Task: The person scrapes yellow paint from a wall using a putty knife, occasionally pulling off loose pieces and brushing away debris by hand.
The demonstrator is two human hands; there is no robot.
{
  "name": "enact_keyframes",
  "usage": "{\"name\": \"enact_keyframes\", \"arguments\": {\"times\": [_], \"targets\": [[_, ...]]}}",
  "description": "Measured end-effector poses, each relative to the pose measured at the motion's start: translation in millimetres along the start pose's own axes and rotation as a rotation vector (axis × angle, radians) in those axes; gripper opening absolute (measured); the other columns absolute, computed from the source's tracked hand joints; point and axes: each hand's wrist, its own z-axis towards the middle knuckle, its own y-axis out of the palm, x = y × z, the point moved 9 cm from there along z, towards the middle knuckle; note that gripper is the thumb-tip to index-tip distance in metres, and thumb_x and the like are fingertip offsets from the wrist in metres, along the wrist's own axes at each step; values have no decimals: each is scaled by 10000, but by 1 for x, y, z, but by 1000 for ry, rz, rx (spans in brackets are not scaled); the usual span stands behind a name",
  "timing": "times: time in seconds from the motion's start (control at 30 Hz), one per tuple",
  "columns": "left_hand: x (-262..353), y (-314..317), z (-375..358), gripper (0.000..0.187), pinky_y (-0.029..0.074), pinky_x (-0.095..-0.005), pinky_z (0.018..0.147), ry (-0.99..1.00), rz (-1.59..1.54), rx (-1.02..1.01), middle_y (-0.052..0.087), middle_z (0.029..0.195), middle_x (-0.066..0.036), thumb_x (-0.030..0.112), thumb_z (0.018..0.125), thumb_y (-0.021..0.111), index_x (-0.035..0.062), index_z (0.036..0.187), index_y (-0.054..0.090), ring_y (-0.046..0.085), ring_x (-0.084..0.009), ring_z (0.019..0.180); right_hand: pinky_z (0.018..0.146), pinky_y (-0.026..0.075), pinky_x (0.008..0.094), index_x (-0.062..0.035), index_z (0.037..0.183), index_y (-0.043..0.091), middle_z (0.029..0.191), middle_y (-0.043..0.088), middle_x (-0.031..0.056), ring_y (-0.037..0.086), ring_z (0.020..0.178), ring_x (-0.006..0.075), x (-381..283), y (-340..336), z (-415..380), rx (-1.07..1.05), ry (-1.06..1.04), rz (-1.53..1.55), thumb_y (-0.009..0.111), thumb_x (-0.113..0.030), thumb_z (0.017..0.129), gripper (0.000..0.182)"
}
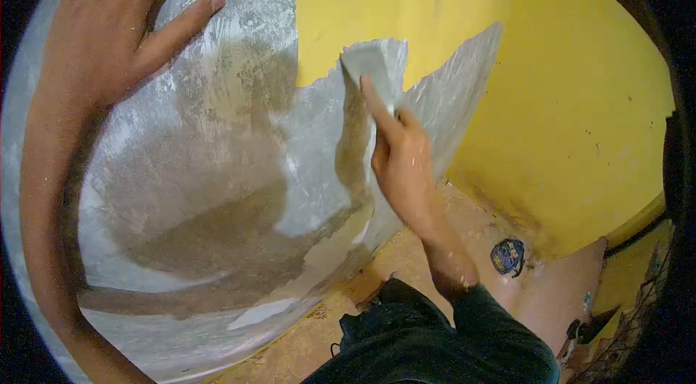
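A wide flat scraper blade [368, 65] lies against the curved surface, its top edge where grey meets yellow. Closed round its handle, my right hand [404, 159] has the index finger stretched along the blade. The handle is mostly hidden in the fingers. My left hand [109, 29] is spread at the upper left, over the grey-coated area [239, 116], with the thumb pointing right and some fingertips cut off by the frame edge. Beyond the coating's jagged border is the yellow surface [348, 0].
At the right stands more yellow curved wall [573, 109] with small dark marks. A dark blue patterned object [507, 257] rests on the stained floor [540, 297]. Cluttered items, too dark to make out, lie at the lower right.
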Motion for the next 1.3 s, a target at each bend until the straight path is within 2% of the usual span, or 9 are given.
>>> {"name": "enact_keyframes", "arguments": {"times": [0.3,0.4,0.5,0.67,0.9,0.97,1.07,1.2,1.3], "targets": [[0,11,1,735,165,-569,1235,18,47,-53,321,1595,-195,647,980,306,142,1495,447,247,-352,1506,620,428,453,-213,1499,494,723,435,196,465,631,353,-6,-1,12,75,-49,-43,525,137,849,739],[0,2,-2,722,165,-566,1237,-8,-27,110,336,1586,-199,634,983,317,138,1492,450,254,-350,1504,620,430,453,-221,1502,490,723,436,195,464,628,352,-14,-3,8,93,-58,-53,527,139,846,748],[-1,10,-5,722,167,-562,1237,22,70,-13,341,1582,-201,634,986,313,138,1493,450,257,-348,1503,616,424,453,-216,1508,482,721,431,193,462,628,355,-3,10,-7,-17,-13,-91,526,139,846,752],[-1,3,0,730,166,-562,1236,29,7,46,331,1590,-196,641,985,299,142,1496,446,253,-351,1504,626,425,457,-217,1517,470,722,427,196,471,636,367,3,13,-16,-36,29,-99,520,142,845,763],[0,-3,2,756,155,-565,1237,-39,-97,-11,316,1600,-193,665,974,281,152,1508,434,242,-351,1509,638,433,461,-219,1519,466,736,433,204,483,644,368,-9,-2,1,62,-14,-131,511,138,858,753],[-1,-1,-1,743,152,-562,1240,-39,-107,0,315,1601,-191,653,979,290,152,1508,434,239,-348,1510,642,436,471,-224,1521,461,731,449,203,495,648,376,-3,12,-15,-36,6,-120,504,130,866,746],[-3,7,-3,724,152,-561,1242,16,-52,45,315,1600,-191,633,985,307,149,1509,430,237,-345,1511,644,437,477,-229,1521,460,734,467,205,499,650,380,-13,-6,15,100,-62,-132,505,129,862,751],[-2,-2,-7,707,158,-565,1241,5,-76,149,320,1595,-193,611,990,330,143,1511,424,240,-346,1510,639,435,480,-232,1518,464,738,472,213,501,650,384,-1,4,-2,27,-32,-163,511,134,850,763],[-1,5,-3,711,162,-569,1240,56,-29,33,321,1593,-197,612,989,331,139,1511,421,238,-348,1510,630,431,478,-235,1521,460,729,458,212,492,640,379,-1,2,3,36,-17,-126,513,140,840,779]]}}
